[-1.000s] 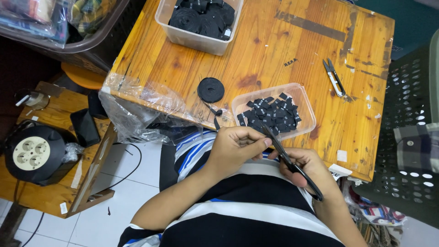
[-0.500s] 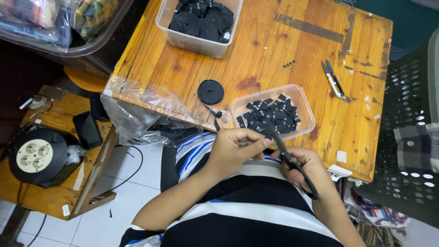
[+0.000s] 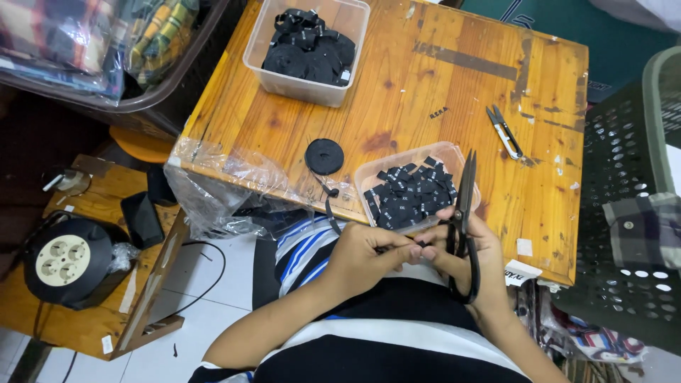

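We sit close to the near edge of the wooden bench (image 3: 440,92), so our hands stay low, just past that edge and over our striped shirt (image 3: 397,340). Our right hand (image 3: 472,259) holds the big black scissors (image 3: 462,220); its grip is curled tight through the handles, and the blades are pressed together and point up and away from us, so the sharp tips stay clear of our fingers. Our left hand (image 3: 365,255) pinches the end of a thin black ribbon (image 3: 331,213) between thumb and fingers, right beside the right hand. The ribbon runs back up over the near edge to a small black roll (image 3: 324,156) that lies flat on the bench, so it can feed out as we pull. Just above our hands, at the near edge, sits a clear tub of small black labels (image 3: 415,193), close enough for pieces to drop in. A bigger clear tub of black rolls (image 3: 308,50) waits at the far edge, out of the way. Small thread snips (image 3: 504,131) lie toward the right edge, well apart from our hands.
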